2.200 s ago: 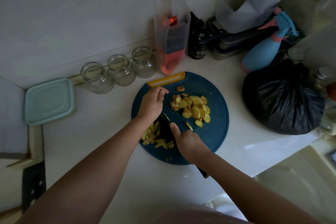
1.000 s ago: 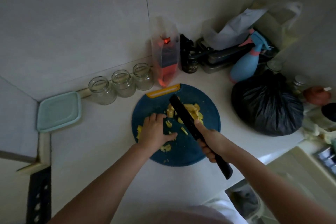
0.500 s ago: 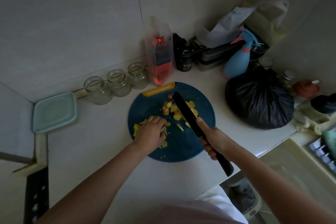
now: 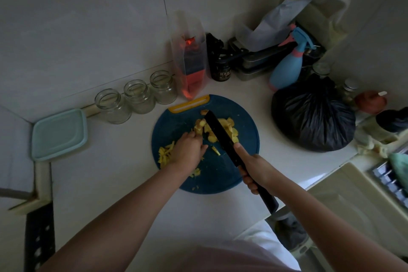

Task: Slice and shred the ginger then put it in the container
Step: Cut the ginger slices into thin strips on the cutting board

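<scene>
I had my right hand point(image 4: 255, 169) clamped round the long black knife point(image 4: 217, 130), its blade above pale yellow ginger slices point(image 4: 229, 126) on the far side of the round blue cutting board point(image 4: 220, 176). My left hand point(image 4: 187, 150) curled onto them, grip unclear. They looked light, stiff and slick, best pinned flat from above.

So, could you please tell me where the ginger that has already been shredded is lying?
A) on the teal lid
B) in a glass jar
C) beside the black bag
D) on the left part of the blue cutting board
D: the ginger shreds lie heaped on the left part of the cutting board, beside the left hand; the right hand holds the knife.
</scene>
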